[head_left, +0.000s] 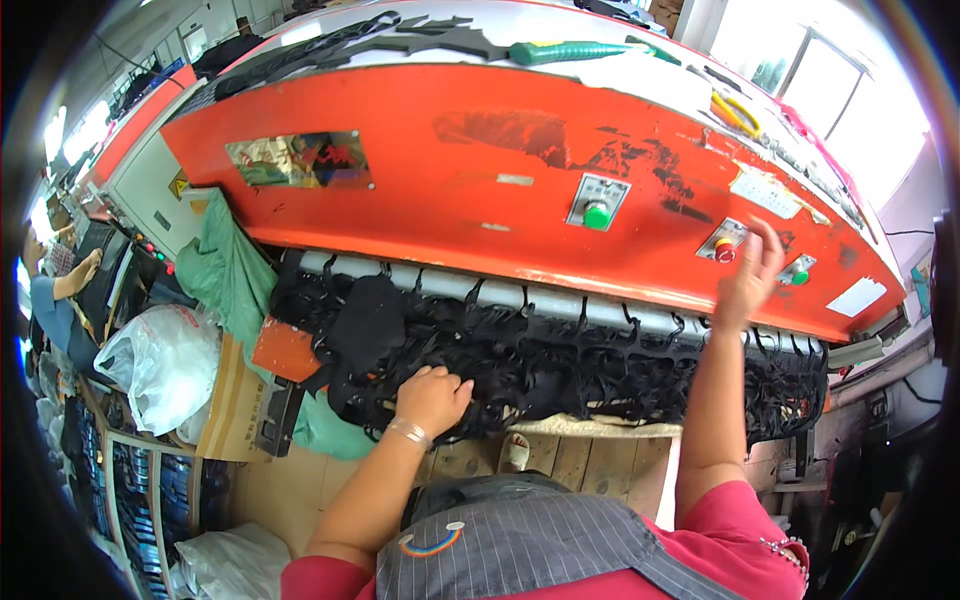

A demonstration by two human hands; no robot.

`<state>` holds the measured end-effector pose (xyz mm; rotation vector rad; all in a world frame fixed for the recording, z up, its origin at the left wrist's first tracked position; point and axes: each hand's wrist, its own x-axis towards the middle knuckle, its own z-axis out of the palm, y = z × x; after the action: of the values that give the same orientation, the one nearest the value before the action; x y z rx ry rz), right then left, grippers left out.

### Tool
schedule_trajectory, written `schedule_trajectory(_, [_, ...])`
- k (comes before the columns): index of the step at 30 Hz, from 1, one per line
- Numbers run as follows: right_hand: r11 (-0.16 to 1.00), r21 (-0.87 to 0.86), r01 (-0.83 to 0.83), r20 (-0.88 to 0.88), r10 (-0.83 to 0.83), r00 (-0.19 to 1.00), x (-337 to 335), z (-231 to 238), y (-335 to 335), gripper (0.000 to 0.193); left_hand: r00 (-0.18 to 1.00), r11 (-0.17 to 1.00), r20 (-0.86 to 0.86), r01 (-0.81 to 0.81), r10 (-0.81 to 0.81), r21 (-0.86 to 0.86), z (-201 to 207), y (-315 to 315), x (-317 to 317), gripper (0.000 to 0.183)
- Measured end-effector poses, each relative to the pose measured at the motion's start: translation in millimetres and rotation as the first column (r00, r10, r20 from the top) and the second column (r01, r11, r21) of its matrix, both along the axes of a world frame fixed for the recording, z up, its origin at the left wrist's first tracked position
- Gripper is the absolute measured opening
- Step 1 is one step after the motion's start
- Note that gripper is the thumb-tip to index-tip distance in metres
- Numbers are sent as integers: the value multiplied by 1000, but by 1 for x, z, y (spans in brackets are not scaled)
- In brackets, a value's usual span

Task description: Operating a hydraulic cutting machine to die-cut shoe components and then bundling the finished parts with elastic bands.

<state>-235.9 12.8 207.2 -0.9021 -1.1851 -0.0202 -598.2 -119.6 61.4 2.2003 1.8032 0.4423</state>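
My left hand (432,398), with a light bracelet at the wrist, lies on a tangled heap of black strips (530,375). Its fingers curl down into the strips, and their tips are partly hidden. Raised in front of the orange machine's front panel (420,200), my right hand (750,285) holds nothing, its fingers stretched upward and apart. Right beside those fingers is a red push button (725,250); a green button (798,272) sits to their right. I cannot tell whether the hand touches the panel. Another green button (596,215) is nearer the panel's middle.
Below the panel runs a pale roller (500,293) with black strips hanging over it. On the machine top are a green-handled tool (570,51), a yellow-handled tool (737,114) and black offcuts (430,42). A white plastic bag (160,365), cardboard (235,410) and green cloth (225,260) stand left.
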Motion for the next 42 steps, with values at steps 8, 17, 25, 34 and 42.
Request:
schedule_trajectory(8, [778,-236,-582,85,613,786,-181,-14,-3,21,995,971,45,-92,85,221,-12,6,0,21])
schedule_trajectory(17, [676,-737,-14,529,589,611,-191,-93,28,55,874,869,466,330,-134,-368,30,29,-38,29])
schedule_trajectory(25, [323,-890,323,451,731,512,-240,-139,0,68,231,897,867,-82,442,-435,-29,131,1,40])
schedule_trajectory(34, [-6,-694,-720,-579,599,553,-142,-109,-5,32,346,913,855,-15,387,-408,-51,160,50,69])
schedule_trajectory(42, [815,-431,387,897,341,281,-30,-141,-15,31,613,926,776,191,147,-327,-41,138,16,31])
